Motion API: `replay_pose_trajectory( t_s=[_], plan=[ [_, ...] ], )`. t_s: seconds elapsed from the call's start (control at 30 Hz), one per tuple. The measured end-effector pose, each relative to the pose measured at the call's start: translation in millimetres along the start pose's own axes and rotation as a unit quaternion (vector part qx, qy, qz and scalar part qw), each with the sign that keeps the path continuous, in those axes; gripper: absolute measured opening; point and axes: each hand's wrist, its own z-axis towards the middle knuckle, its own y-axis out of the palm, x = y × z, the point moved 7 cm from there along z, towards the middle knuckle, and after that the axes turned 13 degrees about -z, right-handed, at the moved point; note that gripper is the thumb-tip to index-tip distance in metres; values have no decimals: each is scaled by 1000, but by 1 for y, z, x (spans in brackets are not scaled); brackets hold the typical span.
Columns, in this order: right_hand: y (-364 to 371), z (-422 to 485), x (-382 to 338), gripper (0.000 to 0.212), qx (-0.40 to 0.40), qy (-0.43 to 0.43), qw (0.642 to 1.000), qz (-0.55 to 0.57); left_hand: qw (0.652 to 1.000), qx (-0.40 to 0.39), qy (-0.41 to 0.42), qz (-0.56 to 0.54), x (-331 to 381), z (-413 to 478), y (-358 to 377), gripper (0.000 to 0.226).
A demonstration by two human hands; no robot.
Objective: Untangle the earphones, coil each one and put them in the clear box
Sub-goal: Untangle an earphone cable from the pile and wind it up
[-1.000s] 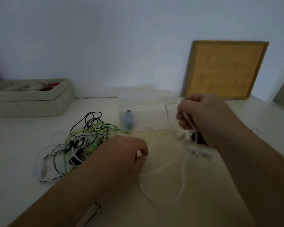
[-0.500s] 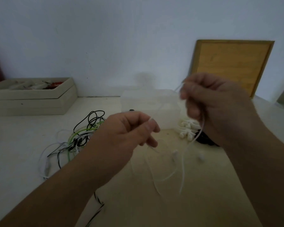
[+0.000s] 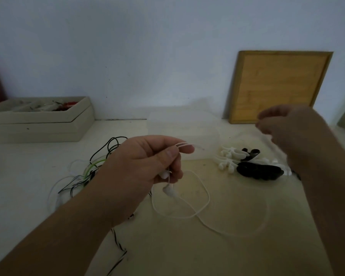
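While my left hand point(image 3: 145, 168) pinches the earphone cord point(image 3: 182, 144), earbud point(image 3: 169, 191) dangling beneath, my right hand point(image 3: 293, 134) is too blurred to tell.

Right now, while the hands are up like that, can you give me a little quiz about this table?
1. True or false: the left hand pinches the white earphone cable.
2. Fill in: the wooden board leans against the ___.
3. What lies left of the clear box? A) a tangle of black and green cables B) a cup C) scissors

Key: 1 true; 2 wall; 3 A.
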Motion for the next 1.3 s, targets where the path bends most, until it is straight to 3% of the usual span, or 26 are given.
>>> replay_pose_trajectory(
  t_s=[0.07,0.13,0.2,0.27,0.4,0.53,0.7,0.83,1.0,1.13,1.3],
  plan=[
    [4,-18,-24,17,-5,-120,992,-38,1000,-14,-7,-1,-1,-1,4,30],
    [25,-43,-52,18,-175,-210,960,63,1000,-25,-9,-13,-1,-2,7,32],
    [52,-73,-70,32,-351,-283,892,-8,999,-22,-11,-23,0,-2,8,32],
    [66,-88,-70,31,-399,-317,858,-65,1000,-13,-12,-24,1,-2,7,29],
    [61,-71,-56,16,-330,-242,912,35,999,15,-16,-27,3,-3,1,34],
    [58,-61,-54,19,-343,-189,908,152,998,59,-28,-4,2,-1,-10,12],
    [56,-56,-51,14,-290,-215,928,90,993,94,5,68,7,-2,-16,10],
    [59,-62,-56,14,-289,-257,922,38,990,101,22,92,10,-2,-15,4],
    [63,-65,-58,21,-319,-233,911,120,979,15,-36,201,5,-7,-7,42],
    [64,-64,-57,23,-327,-219,905,162,973,6,-36,227,-1,-5,-3,8],
    [65,-59,-54,16,-326,-191,904,202,978,14,-33,206,-2,-3,-4,12]
  ],
)
